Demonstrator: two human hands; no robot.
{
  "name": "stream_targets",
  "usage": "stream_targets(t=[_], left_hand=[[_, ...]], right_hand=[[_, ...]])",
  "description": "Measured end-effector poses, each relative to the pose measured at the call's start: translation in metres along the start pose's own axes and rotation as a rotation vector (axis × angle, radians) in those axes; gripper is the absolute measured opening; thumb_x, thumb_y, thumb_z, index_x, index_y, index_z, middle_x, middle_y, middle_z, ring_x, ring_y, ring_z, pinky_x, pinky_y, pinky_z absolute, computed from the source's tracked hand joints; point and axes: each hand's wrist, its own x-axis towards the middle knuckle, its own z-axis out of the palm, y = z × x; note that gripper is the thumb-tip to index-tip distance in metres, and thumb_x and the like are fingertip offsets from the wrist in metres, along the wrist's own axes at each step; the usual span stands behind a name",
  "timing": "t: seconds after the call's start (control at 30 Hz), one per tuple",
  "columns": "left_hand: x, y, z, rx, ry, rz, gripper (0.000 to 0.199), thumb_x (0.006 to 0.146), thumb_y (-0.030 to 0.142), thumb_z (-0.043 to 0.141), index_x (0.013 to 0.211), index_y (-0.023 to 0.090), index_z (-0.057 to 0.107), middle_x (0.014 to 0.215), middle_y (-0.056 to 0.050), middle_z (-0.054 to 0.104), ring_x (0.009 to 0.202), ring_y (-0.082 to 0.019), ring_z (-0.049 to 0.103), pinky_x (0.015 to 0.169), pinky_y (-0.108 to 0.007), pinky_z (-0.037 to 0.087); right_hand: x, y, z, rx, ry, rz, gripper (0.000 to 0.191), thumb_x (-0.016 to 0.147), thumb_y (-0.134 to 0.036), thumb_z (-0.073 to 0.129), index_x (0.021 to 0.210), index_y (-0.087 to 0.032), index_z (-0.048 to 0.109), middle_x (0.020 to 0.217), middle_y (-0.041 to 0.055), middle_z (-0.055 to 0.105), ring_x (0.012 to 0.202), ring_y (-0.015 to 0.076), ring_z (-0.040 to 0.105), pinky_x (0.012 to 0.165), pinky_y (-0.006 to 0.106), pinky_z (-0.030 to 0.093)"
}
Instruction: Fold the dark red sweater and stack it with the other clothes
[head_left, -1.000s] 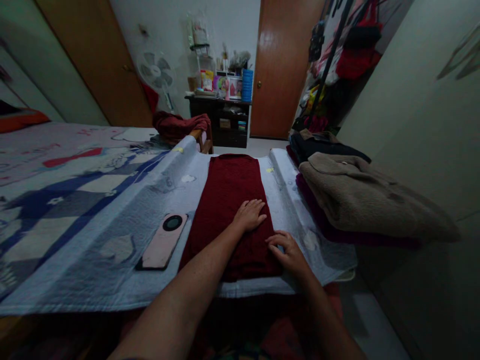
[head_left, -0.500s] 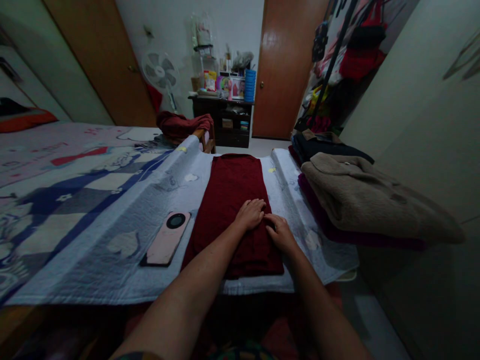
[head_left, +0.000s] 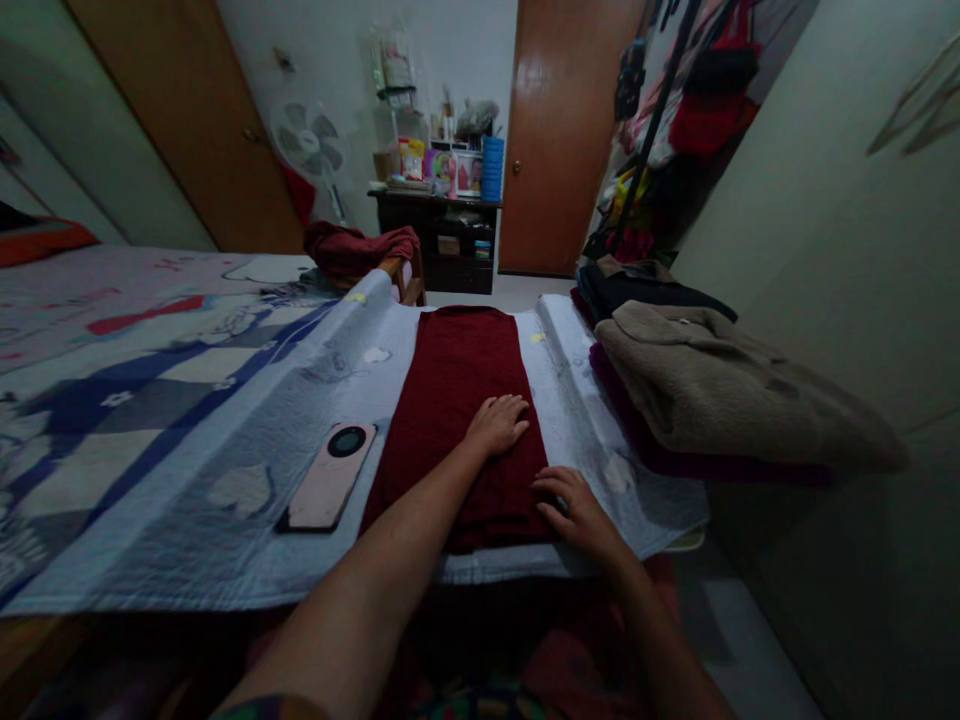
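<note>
A dark red garment [head_left: 466,370], folded into a long flat strip, lies on a light blue patterned cloth [head_left: 375,400]. My left hand [head_left: 498,424] rests on the garment near its right side, palm down with the fingers stretched out. By the garment's lower right edge is my right hand [head_left: 576,508], its fingers slightly bent and apart, the fingertips at the fabric's edge. Neither hand grips anything. To the left of the garment a pink phone [head_left: 328,480] with a round black camera ring lies face down.
On the right a folded brown fleece coat [head_left: 697,380] lies on purple cloth, with dark folded clothes [head_left: 660,290] behind. At left is a bed with a patterned cover [head_left: 135,400]. Farther back are a crumpled reddish cloth [head_left: 360,250], a white fan [head_left: 309,140] and a dark cabinet [head_left: 439,240].
My right hand has moved down along the garment's right edge, away from my left hand. The left hand stays at about the same spot on the fabric. The view has shifted slightly.
</note>
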Motion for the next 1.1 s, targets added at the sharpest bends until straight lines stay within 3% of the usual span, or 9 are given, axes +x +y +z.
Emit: stream_targets(t=[0.1, 0.2, 0.37, 0.47, 0.73, 1.1], left_hand=[[0.001, -0.001, 0.002, 0.013, 0.003, 0.005, 0.044, 0.095, 0.042, 0.04, 0.135, 0.026, 0.046, 0.15, -0.004, 0.041, 0.139, -0.023, 0.033, 0.115, -0.047, 0.022], [0.001, -0.002, 0.003, 0.029, -0.002, 0.007, 0.045, 0.094, 0.042, 0.04, 0.136, 0.027, 0.045, 0.15, -0.004, 0.041, 0.139, -0.023, 0.032, 0.115, -0.047, 0.022], [0.0, -0.001, 0.001, 0.06, -0.014, 0.014, 0.045, 0.094, 0.039, 0.041, 0.138, 0.03, 0.045, 0.151, -0.002, 0.039, 0.139, -0.023, 0.032, 0.115, -0.046, 0.023], [0.0, -0.002, 0.001, 0.061, -0.016, 0.014, 0.045, 0.094, 0.039, 0.04, 0.138, 0.031, 0.045, 0.151, -0.002, 0.039, 0.139, -0.023, 0.032, 0.114, -0.046, 0.023], [0.0, -0.001, 0.003, 0.051, 0.007, 0.026, 0.044, 0.094, 0.039, 0.041, 0.137, 0.031, 0.047, 0.151, -0.003, 0.04, 0.139, -0.023, 0.032, 0.115, -0.047, 0.022], [-0.002, 0.001, 0.0, 0.078, 0.025, 0.035, 0.043, 0.095, 0.039, 0.04, 0.136, 0.029, 0.047, 0.15, -0.004, 0.041, 0.138, -0.023, 0.034, 0.114, -0.046, 0.023]], right_hand=[[0.006, 0.002, -0.005, 0.028, -0.022, -0.005, 0.012, 0.086, -0.02, 0.056, 0.09, -0.023, 0.067, 0.101, 0.0046, 0.066, 0.101, 0.0204, 0.057, 0.094, 0.038, 0.041], [0.03, 0.011, -0.006, -0.004, 0.037, 0.035, 0.013, 0.086, -0.019, 0.052, 0.086, -0.021, 0.065, 0.091, 0.0041, 0.066, 0.091, 0.0196, 0.059, 0.089, 0.037, 0.043], [0.081, 0.03, 0.003, -0.085, 0.172, 0.036, 0.036, 0.078, -0.011, 0.05, 0.111, -0.02, 0.062, 0.122, 0.009, 0.062, 0.115, 0.0225, 0.053, 0.103, 0.042, 0.037], [0.093, 0.039, 0.01, -0.141, 0.158, 0.062, 0.042, 0.077, -0.01, 0.049, 0.115, -0.02, 0.063, 0.126, 0.0093, 0.061, 0.118, 0.0227, 0.053, 0.105, 0.042, 0.036], [0.055, 0.04, 0.016, -0.151, 0.136, 0.039, 0.04, 0.082, -0.014, 0.05, 0.119, -0.019, 0.062, 0.13, 0.0109, 0.058, 0.12, 0.0236, 0.05, 0.106, 0.045, 0.037], [-0.004, 0.012, 0.006, -0.114, 0.103, -0.018, 0.035, 0.084, -0.017, 0.055, 0.118, -0.021, 0.061, 0.129, 0.0105, 0.058, 0.119, 0.0239, 0.05, 0.104, 0.046, 0.04]])
